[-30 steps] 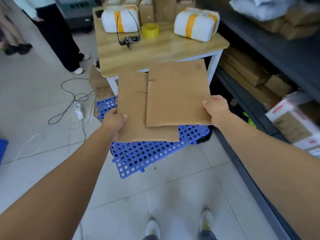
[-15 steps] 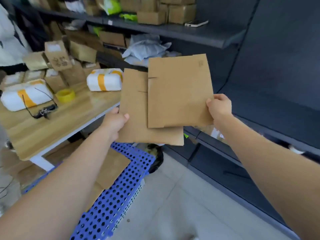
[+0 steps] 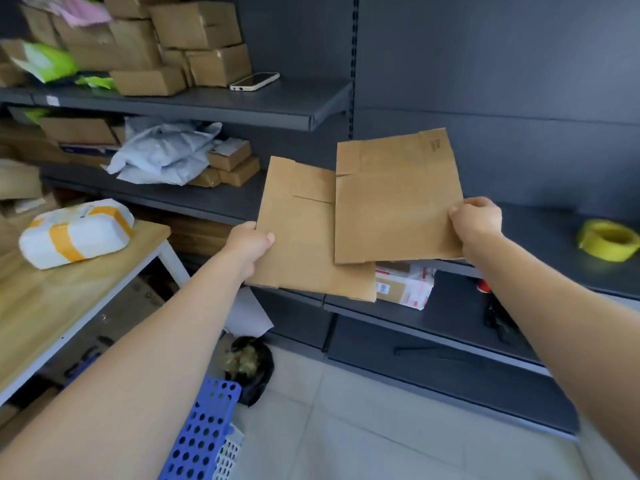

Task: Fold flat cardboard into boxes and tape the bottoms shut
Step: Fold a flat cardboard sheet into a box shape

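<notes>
The left hand (image 3: 247,242) pinches the left edge of the first cardboard sheet (image 3: 298,244), thumb on top. The right hand (image 3: 476,223) curls round the right edge of the second cardboard sheet (image 3: 394,202), which overlaps the first; both are held flat in the air. Behind them on the dark shelving (image 3: 207,110), a yellow tape roll (image 3: 607,239) sits at right and a phone (image 3: 254,81) lies higher up.

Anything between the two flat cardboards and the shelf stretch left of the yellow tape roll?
Nothing visible. The left hand grips the rear cardboard, the right hand the front cardboard, both in the air before the shelf; the yellow tape roll lies further right on it.
</notes>
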A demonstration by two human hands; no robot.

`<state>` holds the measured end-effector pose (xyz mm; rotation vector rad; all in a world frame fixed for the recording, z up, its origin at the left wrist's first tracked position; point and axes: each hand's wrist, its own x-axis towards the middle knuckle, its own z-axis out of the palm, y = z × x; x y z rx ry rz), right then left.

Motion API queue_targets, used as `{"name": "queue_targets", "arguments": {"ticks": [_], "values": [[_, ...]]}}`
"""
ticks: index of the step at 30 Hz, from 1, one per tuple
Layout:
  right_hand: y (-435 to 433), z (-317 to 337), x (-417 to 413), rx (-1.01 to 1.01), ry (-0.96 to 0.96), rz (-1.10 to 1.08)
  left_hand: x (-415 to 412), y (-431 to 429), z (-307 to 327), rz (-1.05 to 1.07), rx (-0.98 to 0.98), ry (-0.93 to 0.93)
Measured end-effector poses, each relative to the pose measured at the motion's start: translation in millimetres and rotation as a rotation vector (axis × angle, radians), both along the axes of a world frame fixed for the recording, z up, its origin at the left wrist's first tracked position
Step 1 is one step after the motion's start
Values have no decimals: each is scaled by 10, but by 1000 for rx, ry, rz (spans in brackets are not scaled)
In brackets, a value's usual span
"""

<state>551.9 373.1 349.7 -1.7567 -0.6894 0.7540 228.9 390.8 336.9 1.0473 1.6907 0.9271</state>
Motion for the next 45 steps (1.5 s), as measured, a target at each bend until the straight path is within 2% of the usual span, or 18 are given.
{"name": "queue_targets", "arguments": {"ticks": [13,25,35,41,45], "values": [[602,-27,529,-46,-24,-232,619,1315,-88,-220,-79,46],[1223,-378,743,-137,67,-367,1070,2344,-452,-346,-151,134],[1605,-598,1547,-207,35,-314,1895,2696,-642,-337,-239,196],[1673,-627,2191,-211,-6,-286,2576,2658,-802,-338,-277,189],[1595,-662,2546,-237,-46,-302,3012,2617,-931,-367,-297,120]]}}
